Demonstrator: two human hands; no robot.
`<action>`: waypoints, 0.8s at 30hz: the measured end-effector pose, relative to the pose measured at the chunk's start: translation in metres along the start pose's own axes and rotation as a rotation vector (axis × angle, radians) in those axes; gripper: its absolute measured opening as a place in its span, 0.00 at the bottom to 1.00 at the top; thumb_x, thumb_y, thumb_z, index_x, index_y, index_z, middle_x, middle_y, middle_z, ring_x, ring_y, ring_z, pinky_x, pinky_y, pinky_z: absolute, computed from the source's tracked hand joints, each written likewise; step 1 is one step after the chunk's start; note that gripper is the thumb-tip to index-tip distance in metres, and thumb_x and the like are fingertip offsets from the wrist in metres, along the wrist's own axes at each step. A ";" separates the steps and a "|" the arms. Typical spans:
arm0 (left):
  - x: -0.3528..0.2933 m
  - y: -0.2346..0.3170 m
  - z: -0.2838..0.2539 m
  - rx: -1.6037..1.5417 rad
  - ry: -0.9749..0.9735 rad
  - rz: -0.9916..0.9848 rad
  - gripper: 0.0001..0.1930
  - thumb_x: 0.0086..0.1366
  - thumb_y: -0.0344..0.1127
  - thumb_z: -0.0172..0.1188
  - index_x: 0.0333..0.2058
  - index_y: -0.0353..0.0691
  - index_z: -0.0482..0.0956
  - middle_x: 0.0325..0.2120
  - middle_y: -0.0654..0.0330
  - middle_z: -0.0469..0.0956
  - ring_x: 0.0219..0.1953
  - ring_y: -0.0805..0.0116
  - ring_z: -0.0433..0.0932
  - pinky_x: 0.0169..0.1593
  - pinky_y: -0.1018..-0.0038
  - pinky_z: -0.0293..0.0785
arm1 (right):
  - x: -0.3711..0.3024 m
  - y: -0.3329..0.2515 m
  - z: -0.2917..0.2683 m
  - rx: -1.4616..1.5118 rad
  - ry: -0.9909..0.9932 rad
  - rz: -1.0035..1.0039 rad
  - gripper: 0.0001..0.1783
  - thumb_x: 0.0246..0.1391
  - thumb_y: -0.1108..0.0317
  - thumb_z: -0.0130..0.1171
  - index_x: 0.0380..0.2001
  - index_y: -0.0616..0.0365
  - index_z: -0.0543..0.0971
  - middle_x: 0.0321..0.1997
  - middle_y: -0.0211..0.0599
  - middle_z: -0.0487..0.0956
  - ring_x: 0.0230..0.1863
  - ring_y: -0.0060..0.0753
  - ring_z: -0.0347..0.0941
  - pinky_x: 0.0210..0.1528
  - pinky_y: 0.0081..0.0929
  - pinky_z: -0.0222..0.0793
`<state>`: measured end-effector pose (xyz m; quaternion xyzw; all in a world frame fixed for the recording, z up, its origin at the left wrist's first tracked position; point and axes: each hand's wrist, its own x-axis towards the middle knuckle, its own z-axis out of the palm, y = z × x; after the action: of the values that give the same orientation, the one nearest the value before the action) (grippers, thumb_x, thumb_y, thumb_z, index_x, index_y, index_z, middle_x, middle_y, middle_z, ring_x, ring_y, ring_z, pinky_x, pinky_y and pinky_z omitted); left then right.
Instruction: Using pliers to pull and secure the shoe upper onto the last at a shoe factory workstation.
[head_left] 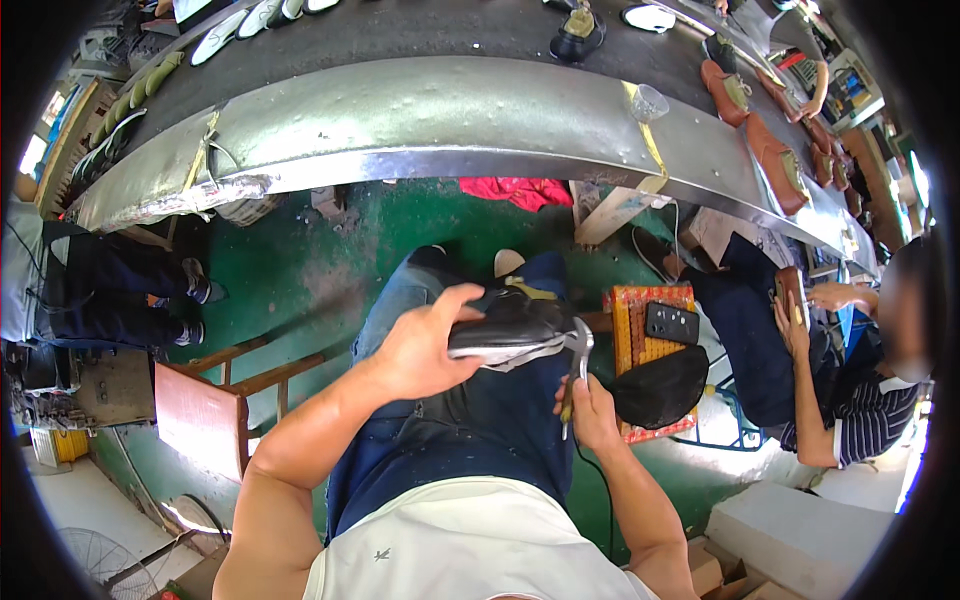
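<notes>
My left hand (pixel 420 345) grips a black shoe (pixel 510 325) from above and holds it sole-side up over my lap. My right hand (pixel 590 410) holds metal pincers (pixel 578 365) by the handle, with the jaws touching the shoe's right end, where a pale strip of lining sticks out. I sit in blue jeans and a white shirt.
A curved metal conveyor edge (pixel 420 125) runs across the top, with brown shoes (pixel 775 165) and soles on the belt. A person sits at right holding a phone (pixel 790 290). A small orange stool with a black pouch (pixel 660 385) stands beside my right knee, a wooden chair (pixel 215 400) at left.
</notes>
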<state>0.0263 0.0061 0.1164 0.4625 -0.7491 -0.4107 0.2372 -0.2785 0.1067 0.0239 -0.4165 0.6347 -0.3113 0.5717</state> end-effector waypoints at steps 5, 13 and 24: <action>0.048 0.032 0.009 -0.671 0.049 0.202 0.42 0.53 0.26 0.76 0.63 0.41 0.60 0.45 0.54 0.83 0.48 0.69 0.81 0.52 0.66 0.78 | -0.007 0.026 -0.014 0.093 -0.070 -0.013 0.17 0.67 0.65 0.55 0.53 0.66 0.72 0.35 0.34 0.79 0.32 0.24 0.77 0.37 0.25 0.72; 0.058 -0.118 0.118 -0.290 -0.183 -0.431 0.33 0.77 0.59 0.41 0.52 0.33 0.81 0.47 0.43 0.82 0.50 0.53 0.81 0.56 0.64 0.72 | -0.016 -0.012 -0.022 -0.309 -0.285 0.110 0.23 0.64 0.65 0.57 0.59 0.64 0.72 0.39 0.45 0.82 0.42 0.35 0.81 0.45 0.31 0.74; -0.032 -0.144 0.169 -0.348 -0.012 -0.339 0.32 0.81 0.50 0.32 0.72 0.32 0.52 0.71 0.46 0.57 0.74 0.60 0.54 0.75 0.71 0.45 | 0.015 -0.113 0.011 -1.179 -0.588 -0.035 0.22 0.61 0.62 0.59 0.53 0.65 0.75 0.40 0.57 0.82 0.44 0.63 0.79 0.48 0.52 0.74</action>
<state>-0.0112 0.0674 -0.0960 0.5313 -0.5801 -0.5703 0.2367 -0.2478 0.0419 0.1137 -0.7377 0.5092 0.2063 0.3923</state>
